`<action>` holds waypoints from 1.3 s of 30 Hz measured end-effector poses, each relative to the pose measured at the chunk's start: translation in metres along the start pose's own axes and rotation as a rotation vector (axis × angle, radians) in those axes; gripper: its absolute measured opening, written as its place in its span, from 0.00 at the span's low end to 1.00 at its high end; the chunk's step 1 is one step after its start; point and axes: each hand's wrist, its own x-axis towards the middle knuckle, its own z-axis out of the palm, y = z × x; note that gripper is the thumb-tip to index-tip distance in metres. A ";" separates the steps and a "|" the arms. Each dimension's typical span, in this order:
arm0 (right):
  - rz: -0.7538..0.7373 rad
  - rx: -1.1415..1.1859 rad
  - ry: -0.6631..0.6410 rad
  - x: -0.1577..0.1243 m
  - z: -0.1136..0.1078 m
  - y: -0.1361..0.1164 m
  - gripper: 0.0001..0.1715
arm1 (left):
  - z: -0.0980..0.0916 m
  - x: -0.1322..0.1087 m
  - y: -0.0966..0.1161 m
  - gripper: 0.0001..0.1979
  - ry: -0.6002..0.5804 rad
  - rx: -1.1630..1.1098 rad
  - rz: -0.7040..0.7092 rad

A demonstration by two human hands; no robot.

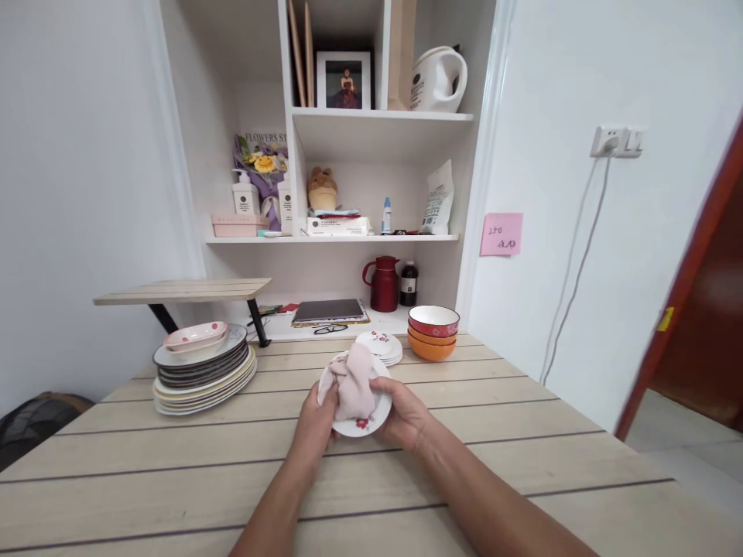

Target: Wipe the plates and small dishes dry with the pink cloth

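While both hands meet over the middle of a pale slatted wooden table, the right hand is closed on the three o'clock rim of a small white saucer with a red flower print, held tilted toward the wearer. The left hand is bunched around a pale pink cloth, pressing it against the saucer's face. The saucer looks like glazed ceramic: light, stiff, probably slick and breakable, and best pinched at the rim. The cloth is soft and limp. From the saucer, a stack of similar saucers lies at twelve o'clock, stacked red and orange bowls at one o'clock, and a pile of dinner plates at ten o'clock.
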 end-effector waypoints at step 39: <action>-0.066 0.107 0.123 0.022 -0.006 0.025 0.27 | 0.009 -0.020 0.010 0.13 0.183 1.307 0.529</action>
